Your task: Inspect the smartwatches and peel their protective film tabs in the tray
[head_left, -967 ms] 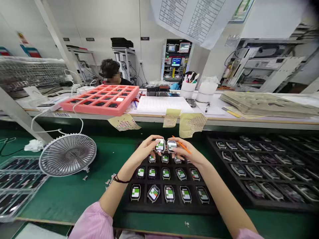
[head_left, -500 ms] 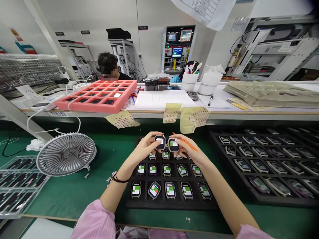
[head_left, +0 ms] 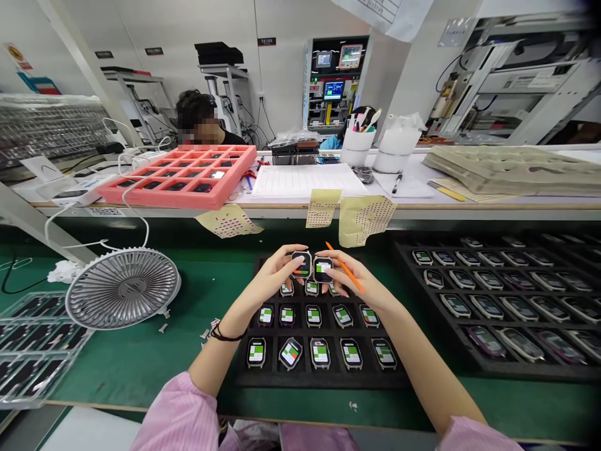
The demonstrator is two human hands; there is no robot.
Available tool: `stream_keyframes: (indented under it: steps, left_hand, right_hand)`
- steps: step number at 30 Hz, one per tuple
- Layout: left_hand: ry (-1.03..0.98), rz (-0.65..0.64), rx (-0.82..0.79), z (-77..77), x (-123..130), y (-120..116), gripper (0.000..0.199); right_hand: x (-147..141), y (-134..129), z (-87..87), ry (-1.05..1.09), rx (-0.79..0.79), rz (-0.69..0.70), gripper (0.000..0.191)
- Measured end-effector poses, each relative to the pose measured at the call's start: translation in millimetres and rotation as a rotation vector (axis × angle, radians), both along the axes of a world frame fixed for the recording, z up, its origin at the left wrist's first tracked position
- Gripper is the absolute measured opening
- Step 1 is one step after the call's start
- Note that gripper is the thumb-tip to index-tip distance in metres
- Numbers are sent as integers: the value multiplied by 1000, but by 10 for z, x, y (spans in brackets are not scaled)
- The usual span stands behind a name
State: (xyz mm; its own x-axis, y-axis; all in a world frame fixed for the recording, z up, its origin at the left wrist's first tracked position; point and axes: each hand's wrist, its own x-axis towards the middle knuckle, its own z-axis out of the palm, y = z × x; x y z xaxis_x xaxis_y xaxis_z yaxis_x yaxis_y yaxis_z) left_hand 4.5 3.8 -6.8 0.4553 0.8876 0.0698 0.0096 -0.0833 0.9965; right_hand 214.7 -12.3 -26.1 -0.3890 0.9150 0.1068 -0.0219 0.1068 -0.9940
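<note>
Above the far rows of a black foam tray (head_left: pixel 300 379), my left hand (head_left: pixel 277 275) grips a square watch (head_left: pixel 301 265) by its edges, thumb on the lit screen. Beside it, my right hand (head_left: pixel 359 279) holds a second watch (head_left: pixel 323 269), its thumb at the screen's right side. An orange stick (head_left: pixel 345 266) also rests in my right hand, pointing up and left. The two watches are side by side, nearly touching. Below them, several watches with green and white screens, such as one near the front (head_left: pixel 320 353), lie in the tray's compartments.
A grey fan (head_left: pixel 124 288) and clear trays (head_left: pixel 37 344) are at the left. Another black tray of watches (head_left: pixel 469 363) lies at the right. On the shelf sit a pink foam tray (head_left: pixel 211 199), papers (head_left: pixel 305 181) and white cups (head_left: pixel 355 147). A person (head_left: pixel 200 119) is behind it.
The left watch's screen has changed from mostly white to dark with an orange and green strip. My right hand and its watch have shifted slightly left, and the orange stick is more upright.
</note>
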Motion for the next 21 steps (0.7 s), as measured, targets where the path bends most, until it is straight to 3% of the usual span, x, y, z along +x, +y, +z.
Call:
stream_keyframes:
  steps: [13,16,21]
  left_hand:
    - [15,-16,-7,105,-3,-126,42]
    - [9,-70,7,202,-54,-221,43]
    - [-159,-270,31,360,-244,-506,56]
  right_hand:
    - [-21,-86,60,38,2,-67,31]
    - [-7,-139,112,56,-17,-38,33]
    - [113,-373,246,187,38,118,59]
